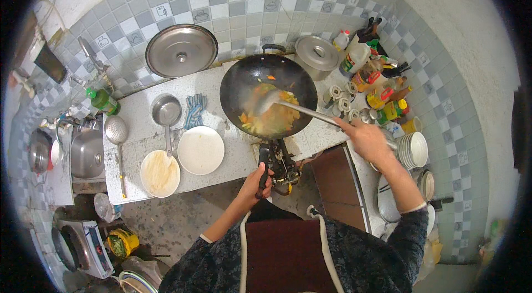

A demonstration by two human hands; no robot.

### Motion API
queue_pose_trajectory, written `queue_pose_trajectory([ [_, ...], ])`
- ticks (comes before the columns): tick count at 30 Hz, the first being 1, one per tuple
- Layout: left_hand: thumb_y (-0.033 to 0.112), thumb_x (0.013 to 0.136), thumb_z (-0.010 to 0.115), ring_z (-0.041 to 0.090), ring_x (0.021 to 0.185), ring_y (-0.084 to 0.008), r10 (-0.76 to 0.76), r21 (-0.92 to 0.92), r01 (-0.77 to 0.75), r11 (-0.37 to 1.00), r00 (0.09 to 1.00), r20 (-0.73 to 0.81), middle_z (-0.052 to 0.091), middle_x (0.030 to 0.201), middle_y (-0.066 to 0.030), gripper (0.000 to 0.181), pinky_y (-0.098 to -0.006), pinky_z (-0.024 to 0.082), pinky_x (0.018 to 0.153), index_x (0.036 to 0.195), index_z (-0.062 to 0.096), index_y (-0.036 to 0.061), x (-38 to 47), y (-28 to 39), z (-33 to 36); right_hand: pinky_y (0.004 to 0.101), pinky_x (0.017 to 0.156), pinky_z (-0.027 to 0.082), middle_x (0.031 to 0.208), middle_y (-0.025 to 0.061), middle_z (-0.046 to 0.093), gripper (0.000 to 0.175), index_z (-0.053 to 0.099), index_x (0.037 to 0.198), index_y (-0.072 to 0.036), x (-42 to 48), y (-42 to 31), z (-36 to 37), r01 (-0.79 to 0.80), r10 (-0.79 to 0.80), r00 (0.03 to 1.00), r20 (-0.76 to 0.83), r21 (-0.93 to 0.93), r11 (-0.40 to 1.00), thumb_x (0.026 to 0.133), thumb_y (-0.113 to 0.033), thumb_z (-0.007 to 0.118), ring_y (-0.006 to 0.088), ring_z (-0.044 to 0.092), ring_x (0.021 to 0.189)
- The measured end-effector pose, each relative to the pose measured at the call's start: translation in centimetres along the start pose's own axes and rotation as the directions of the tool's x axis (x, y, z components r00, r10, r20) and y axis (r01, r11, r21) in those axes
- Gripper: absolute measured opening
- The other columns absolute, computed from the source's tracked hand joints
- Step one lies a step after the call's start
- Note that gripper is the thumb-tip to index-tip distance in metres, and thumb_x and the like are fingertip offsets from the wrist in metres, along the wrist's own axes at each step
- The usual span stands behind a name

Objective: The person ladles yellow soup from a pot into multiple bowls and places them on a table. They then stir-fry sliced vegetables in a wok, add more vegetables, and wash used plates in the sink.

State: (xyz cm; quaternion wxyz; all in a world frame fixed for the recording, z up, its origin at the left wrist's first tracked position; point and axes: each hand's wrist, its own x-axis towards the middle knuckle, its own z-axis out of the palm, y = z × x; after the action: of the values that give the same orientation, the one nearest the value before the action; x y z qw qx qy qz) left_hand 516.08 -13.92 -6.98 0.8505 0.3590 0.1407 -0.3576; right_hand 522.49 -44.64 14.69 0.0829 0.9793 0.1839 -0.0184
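A black wok sits on a gas burner in front of me, with steam rising from it. My left hand grips the wok's black handle. My right hand holds the long metal handle of a spatula; its blurred blade is in the wok, over chopped vegetables, yellowish with orange and green pieces. The lower end of the spatula handle is partly hidden by my right hand.
Left on the counter are two plates, a saucepan, a skimmer and a striped cloth. A large lid leans on the wall. A lidded pot, sauce bottles, spice jars and stacked bowls stand right.
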Motion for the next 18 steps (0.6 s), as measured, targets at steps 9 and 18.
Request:
queue_pose_trajectory([
  [9, 0.057, 0.099, 0.048, 0.043, 0.047, -0.0130, 0.007, -0.015, -0.007, 1.000, 1.000, -0.002, 0.048, 0.064, -0.0007, 0.052, -0.0299, 0.035, 0.044, 0.104, 0.050, 0.0054, -0.3, 0.1, -0.4, 0.0489, 0.076, 0.051, 0.092, 0.0203, 0.067, 0.050, 0.054, 0.138, -0.019, -4.8, 0.7, -6.5, -0.051, 0.033, 0.972, 0.231, 0.072, 0.996, 0.090, -0.010, 0.057, 0.0407, 0.064, 0.086],
  [18, 0.057, 0.098, 0.048, 0.042, 0.047, -0.0133, 0.005, 0.015, -0.005, 1.000, 1.000, -0.006, 0.047, 0.064, -0.0013, 0.052, -0.0305, 0.035, 0.044, 0.104, 0.050, 0.0053, -0.4, 0.2, -0.4, 0.0538, 0.072, 0.051, 0.088, 0.0297, 0.064, 0.058, 0.035, 0.149, -0.011, -2.9, 1.5, 10.4, -0.175, 0.215, 0.976, -0.036, 0.459, 0.871, 0.094, -0.009, 0.051, 0.0464, 0.064, 0.078],
])
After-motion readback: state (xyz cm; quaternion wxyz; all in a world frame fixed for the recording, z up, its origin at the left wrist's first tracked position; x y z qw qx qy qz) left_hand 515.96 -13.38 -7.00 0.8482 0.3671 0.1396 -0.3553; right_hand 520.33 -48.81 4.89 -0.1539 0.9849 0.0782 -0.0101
